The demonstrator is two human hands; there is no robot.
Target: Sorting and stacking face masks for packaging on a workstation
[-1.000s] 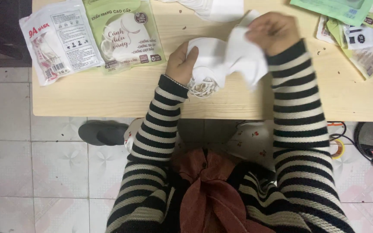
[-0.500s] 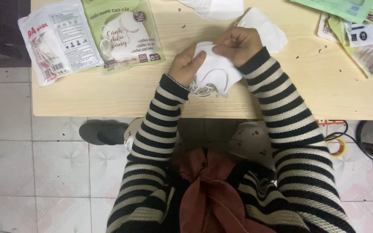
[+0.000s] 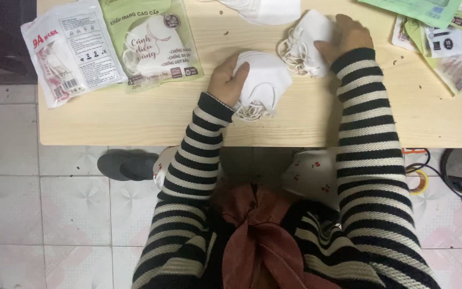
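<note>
Left hand (image 3: 226, 80) sits on a small stack of white face masks (image 3: 260, 85) near the table's middle, fingers curled together and clamped over the stack's left edge, thumb on top. The stack lies close to the near table edge at 6 o'clock, ear loops trailing toward that edge. Right hand (image 3: 348, 35) is at 1 o'clock from it, fingers spread and pressed flat on a second white mask pile (image 3: 306, 43), loops bunched on its left side (count of masks per pile: cannot tell). The two piles are just beside each other, not touching.

Wooden table (image 3: 135, 123): bare strip along the whole near edge and a wide open patch at 3 o'clock, under the right forearm.

Packages: at 10 o'clock a green mask packet (image 3: 153, 43) with a white mask picture, and left of it a white packet with red print (image 3: 70, 51), overhanging the left table edge. At 2 o'clock, a loose heap of green and white wrappers (image 3: 445, 32) (overlapping, several). More white material (image 3: 268, 9) at 12 o'clock, cut off by the frame.

Below: tiled floor (image 3: 44, 214), one dark shoe (image 3: 126, 165) at 8 o'clock, cables (image 3: 455, 182) at 4 o'clock.
</note>
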